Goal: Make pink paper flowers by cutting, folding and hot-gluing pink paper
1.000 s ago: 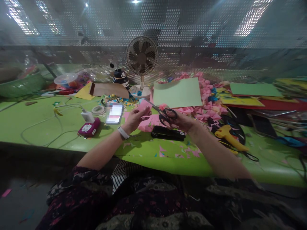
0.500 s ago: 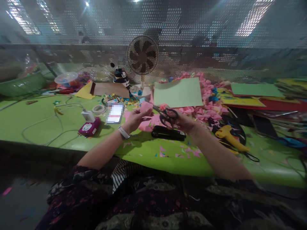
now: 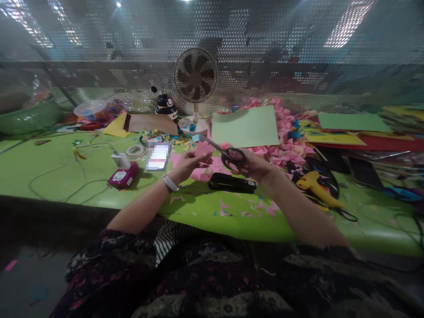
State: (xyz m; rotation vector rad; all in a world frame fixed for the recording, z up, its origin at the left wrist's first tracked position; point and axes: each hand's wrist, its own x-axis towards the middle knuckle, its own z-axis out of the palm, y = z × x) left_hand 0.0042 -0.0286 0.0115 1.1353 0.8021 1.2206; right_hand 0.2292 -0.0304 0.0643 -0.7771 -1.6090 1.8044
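My left hand (image 3: pixel 186 164) pinches a small pink piece of paper (image 3: pixel 202 148) above the green table (image 3: pixel 66 176). My right hand (image 3: pixel 251 164) grips black-handled scissors (image 3: pixel 225 153), fingers through the loops. The blades point up and left, past the top edge of the pink paper. A black stapler (image 3: pixel 232 183) lies on the table just below both hands. Pink and blue paper scraps (image 3: pixel 247 210) are scattered in front of it.
A phone (image 3: pixel 158 156) and a magenta charger box (image 3: pixel 123 176) with white cables lie left of my hands. A small fan (image 3: pixel 195 79), a pale green sheet (image 3: pixel 245 127), a heap of pink paper flowers (image 3: pixel 285 141), a yellow glue gun (image 3: pixel 316 187) and stacked coloured paper (image 3: pixel 357 132) stand behind and right.
The scissors have swung up and left, their blades now reaching beyond the pink paper. My left hand stayed almost in place with the paper.
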